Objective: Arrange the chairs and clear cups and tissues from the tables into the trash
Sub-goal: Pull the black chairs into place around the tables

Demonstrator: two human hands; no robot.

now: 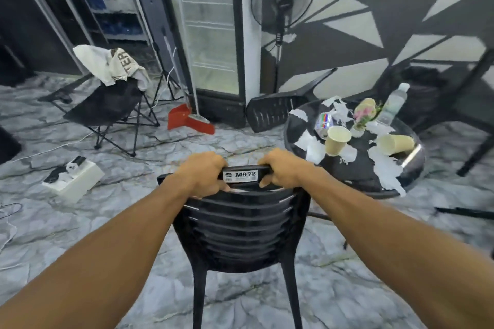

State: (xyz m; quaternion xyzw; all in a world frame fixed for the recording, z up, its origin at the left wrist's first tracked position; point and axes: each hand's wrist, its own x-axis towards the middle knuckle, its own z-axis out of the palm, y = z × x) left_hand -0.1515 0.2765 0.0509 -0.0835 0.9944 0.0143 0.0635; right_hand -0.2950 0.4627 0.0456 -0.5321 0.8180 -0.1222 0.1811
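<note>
1. Both hands were curled over the top rail of the black chair (240, 227): the left hand (203, 173) and the right hand (283, 168) gripped it on either side of a white M972 label
2. The chair stood upright on the marble floor, its back towards the camera, just beside the round tabletop (361, 165) at 2 o'clock
3. On that tabletop sat an upright cup (337, 140), a second cup (395, 144) on its side at 3 o'clock of the first, torn tissues (385, 168) scattered around both, a can (324, 124) and a water bottle (393, 104)
4. A fallen chair (278, 111) lay tipped over at 12 o'clock, near the foot of the fridge
5. Likely risks: swinging the gripped chair towards 2 o'clock could knock the tabletop's edge and roll the tipped cup or spill the upright one; tissue overhanging the rim at 4 o'clock could slide to the floor
6. The gripped chair's seat and front legs were hidden behind its back; no trash bin could be made out, and a dark heap at 1 o'clock beyond the tabletop was too blurred to name
</note>
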